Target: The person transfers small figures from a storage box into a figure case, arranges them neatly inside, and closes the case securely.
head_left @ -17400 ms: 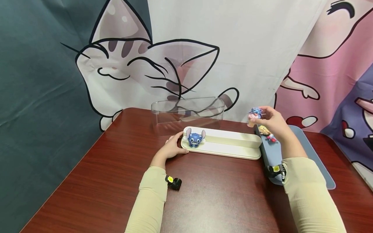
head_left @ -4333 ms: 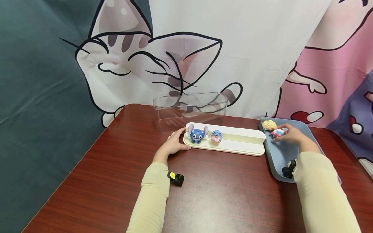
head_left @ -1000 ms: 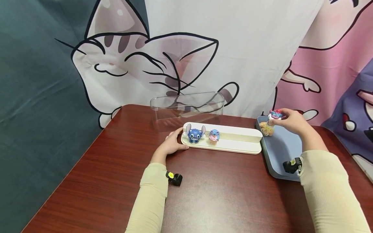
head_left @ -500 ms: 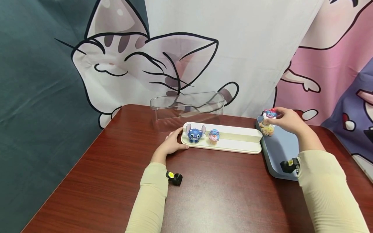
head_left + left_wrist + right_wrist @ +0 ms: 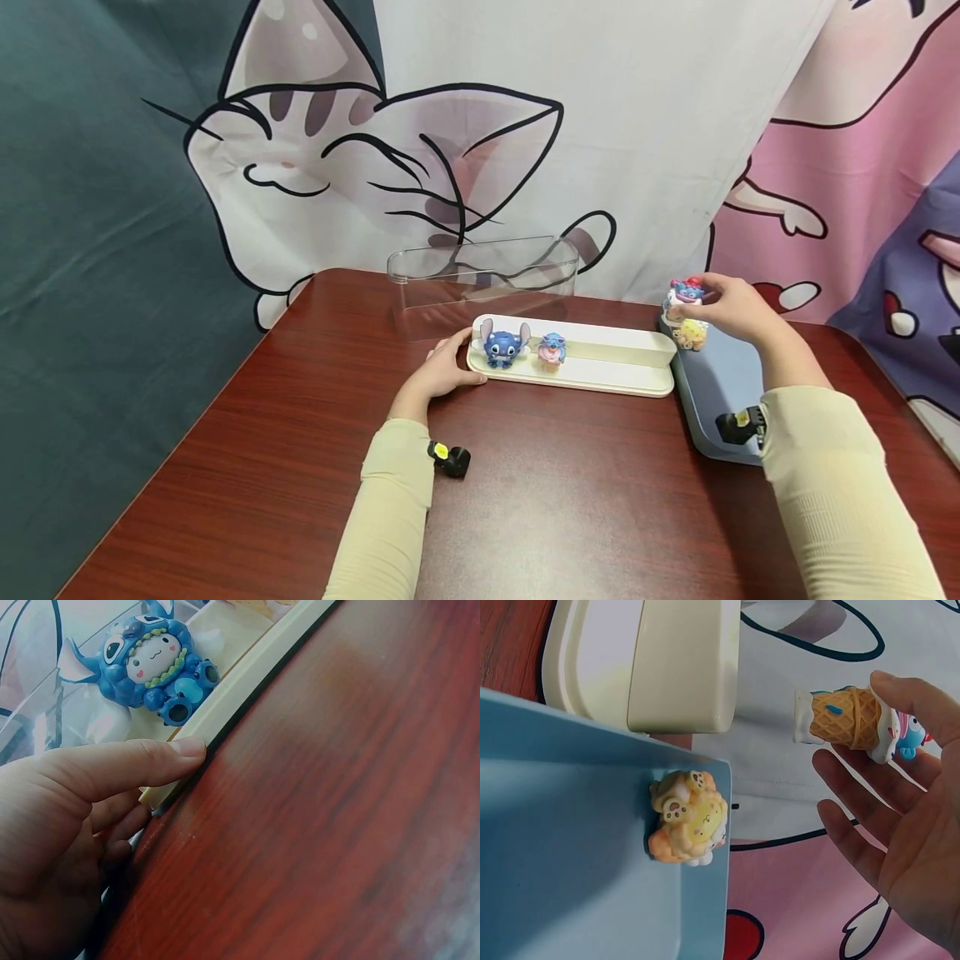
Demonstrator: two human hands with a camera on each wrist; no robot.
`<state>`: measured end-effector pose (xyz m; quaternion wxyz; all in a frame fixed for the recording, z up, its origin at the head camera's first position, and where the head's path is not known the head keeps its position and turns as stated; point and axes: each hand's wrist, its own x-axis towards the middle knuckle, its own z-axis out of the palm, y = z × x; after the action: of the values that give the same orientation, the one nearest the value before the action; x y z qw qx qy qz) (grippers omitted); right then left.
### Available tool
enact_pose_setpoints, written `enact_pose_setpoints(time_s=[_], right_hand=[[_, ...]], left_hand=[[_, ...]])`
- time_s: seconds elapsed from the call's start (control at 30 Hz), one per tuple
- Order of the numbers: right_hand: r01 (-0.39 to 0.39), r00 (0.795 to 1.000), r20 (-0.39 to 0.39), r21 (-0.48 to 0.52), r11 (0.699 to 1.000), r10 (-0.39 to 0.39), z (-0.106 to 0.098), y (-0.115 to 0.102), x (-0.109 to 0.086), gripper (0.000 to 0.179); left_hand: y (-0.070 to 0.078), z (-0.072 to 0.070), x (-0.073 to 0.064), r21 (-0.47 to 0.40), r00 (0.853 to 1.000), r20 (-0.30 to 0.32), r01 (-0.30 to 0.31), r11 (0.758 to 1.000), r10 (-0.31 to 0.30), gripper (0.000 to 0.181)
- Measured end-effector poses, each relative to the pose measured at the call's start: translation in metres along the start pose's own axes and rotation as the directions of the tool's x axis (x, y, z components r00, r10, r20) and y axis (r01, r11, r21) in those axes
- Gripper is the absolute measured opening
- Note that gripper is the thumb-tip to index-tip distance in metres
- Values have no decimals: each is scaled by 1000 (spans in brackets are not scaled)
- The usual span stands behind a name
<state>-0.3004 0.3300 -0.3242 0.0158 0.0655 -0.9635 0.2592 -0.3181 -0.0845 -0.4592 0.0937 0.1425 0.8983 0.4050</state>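
My left hand (image 5: 440, 372) grips the left end of a cream two-step display base (image 5: 600, 375), thumb on its front edge. Near that hand on the base sits a blue big-eared figurine (image 5: 154, 667) whose hood frames a white face. Beside it stands a small blue-and-pink figurine (image 5: 551, 352). My right hand (image 5: 922, 780) pinches an ice-cream-cone figurine (image 5: 847, 720) with a waffle cone and a blue-and-red top, held up above the far left corner of a blue-grey tray (image 5: 720, 375). A yellow lion-like figurine (image 5: 697, 817) lies in that tray corner.
Behind the display base stands a clear plastic cover (image 5: 483, 279), close to the cartoon cloth backdrop (image 5: 645, 150). The tray stands right by the base's right end on the dark red wooden table (image 5: 570, 492).
My right hand has lifted the cone figurine from the tray and shifted left with it. Earlier it held the blue-and-pink figurine, now on the base. The left hand keeps its place.
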Motion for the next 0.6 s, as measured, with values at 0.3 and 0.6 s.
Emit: enact_pose_setpoints(time_s=[0.3, 0.6], right_hand=[[9, 1000, 12, 1, 1000, -9, 3, -7, 1, 53], [47, 998, 29, 11, 999, -47, 3, -20, 0, 54]], left_hand=[[0, 0, 0, -2, 1000, -1, -9, 1000, 9, 90], [1, 0, 0, -3, 1000, -9, -13, 1000, 13, 90]])
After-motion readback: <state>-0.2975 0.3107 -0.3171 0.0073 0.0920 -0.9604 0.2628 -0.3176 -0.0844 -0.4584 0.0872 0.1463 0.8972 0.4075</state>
